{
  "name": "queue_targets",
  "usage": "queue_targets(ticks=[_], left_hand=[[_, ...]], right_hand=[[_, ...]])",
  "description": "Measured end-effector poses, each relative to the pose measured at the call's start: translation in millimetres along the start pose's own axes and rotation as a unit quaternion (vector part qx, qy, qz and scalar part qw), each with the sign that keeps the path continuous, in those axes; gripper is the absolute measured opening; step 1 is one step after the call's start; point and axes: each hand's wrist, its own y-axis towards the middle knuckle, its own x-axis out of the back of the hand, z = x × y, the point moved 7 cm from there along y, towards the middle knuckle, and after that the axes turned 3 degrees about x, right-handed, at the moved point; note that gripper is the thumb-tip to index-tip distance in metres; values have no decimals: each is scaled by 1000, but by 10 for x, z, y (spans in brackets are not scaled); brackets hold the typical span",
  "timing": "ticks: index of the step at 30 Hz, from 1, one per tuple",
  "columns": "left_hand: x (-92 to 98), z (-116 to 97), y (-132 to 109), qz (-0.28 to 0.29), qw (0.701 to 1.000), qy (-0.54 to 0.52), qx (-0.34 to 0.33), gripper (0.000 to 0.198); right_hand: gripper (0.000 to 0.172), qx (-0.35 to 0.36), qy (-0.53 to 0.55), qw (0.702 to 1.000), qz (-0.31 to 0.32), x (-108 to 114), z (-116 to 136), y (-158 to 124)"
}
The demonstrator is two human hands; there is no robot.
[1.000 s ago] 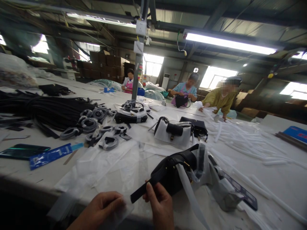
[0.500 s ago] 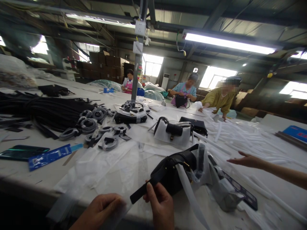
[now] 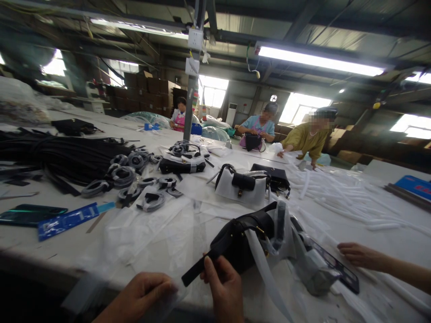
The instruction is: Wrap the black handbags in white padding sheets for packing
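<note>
My right hand (image 3: 226, 285) pinches a black strap (image 3: 193, 272) near its free end. This strap comes off a black handbag (image 3: 232, 244) with gold-coloured fittings, lying tilted at the table's near edge. A white wrapping strip (image 3: 264, 273) hangs across the bag, and clear film covers its far end. Just left of the strap end, my left hand (image 3: 144, 291) has thumb and fingers closed on thin translucent plastic film (image 3: 164, 307), partly blurred. The two hands are apart.
Another person's hand (image 3: 362, 255) reaches in from the right, near a dark phone-like object (image 3: 336, 267). Wrapped handbags (image 3: 240, 186), coiled grey straps (image 3: 153, 201), a phone (image 3: 32, 214) and a blue packet (image 3: 69, 220) lie around. Several people work farther back.
The other person's hand on the right has moved down and its fingers have turned from spread to lower and closer together. My own hands have hardly moved.
</note>
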Motion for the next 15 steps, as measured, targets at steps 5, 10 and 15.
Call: queue_targets(ticks=[5,10,15], left_hand=[[15,-53,15,-11,1000,-15,-18,53],[60,-162,68,-10,1000,-12,-17,52],[158,-306,187,-2,1000,14,-25,50]], right_hand=[[42,0,-30,999,25,13,-75,37],[44,1,-52,997,55,21,-142,82],[47,2,-41,998,48,-6,-110,92]])
